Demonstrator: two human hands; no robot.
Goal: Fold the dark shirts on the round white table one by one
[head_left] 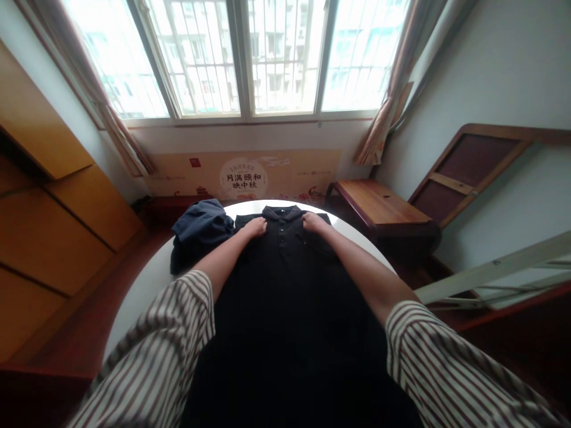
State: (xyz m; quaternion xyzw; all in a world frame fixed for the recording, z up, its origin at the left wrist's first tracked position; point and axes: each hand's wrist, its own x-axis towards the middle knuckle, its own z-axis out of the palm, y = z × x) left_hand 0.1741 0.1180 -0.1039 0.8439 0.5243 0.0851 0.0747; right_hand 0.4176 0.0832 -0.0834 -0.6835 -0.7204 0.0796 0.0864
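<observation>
Hands [256, 226] grip the black shirt [285, 279], lying lengthwise, collar [281, 212] toward the window [243, 71].

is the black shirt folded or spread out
Spread out: the black shirt lies on the white table, collar at the far end, body reaching toward the camera, left hand and right hand gripping near its shoulders.

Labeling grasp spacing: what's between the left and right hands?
In the head view, the collar and button placket of the black shirt lie between the left hand and right hand; no separate object shows there.
</observation>
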